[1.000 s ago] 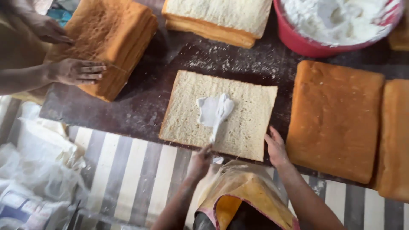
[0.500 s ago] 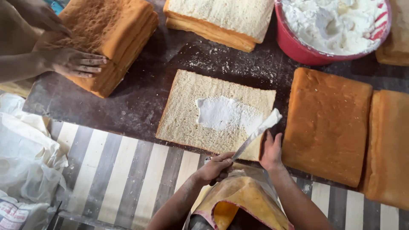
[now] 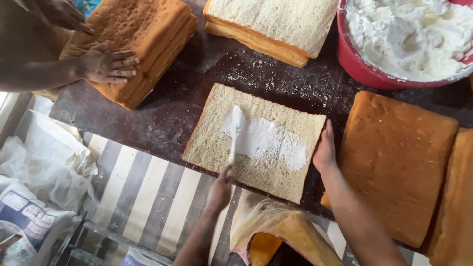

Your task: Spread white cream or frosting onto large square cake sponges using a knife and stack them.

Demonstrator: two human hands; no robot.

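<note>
Starting from the left, another person's hand (image 3: 106, 64) lies flat on a stack of brown rectangular sponge cake slabs (image 3: 140, 44) at the far corner of the dark wooden bench (image 3: 162, 118). Near the middle, my left hand (image 3: 220, 188) is closed around the handle of a thin white spatula (image 3: 234, 132), and its blade rests on the pale square sponge cake sheet (image 3: 253, 140), at the left end of a white cream streak (image 3: 268, 138). My right hand (image 3: 325, 150) is open and presses against the right edge of this sheet. Further right lies a large brown cake slab (image 3: 399, 162), and above it stands a red round bowl of white cream (image 3: 409, 39).
</note>
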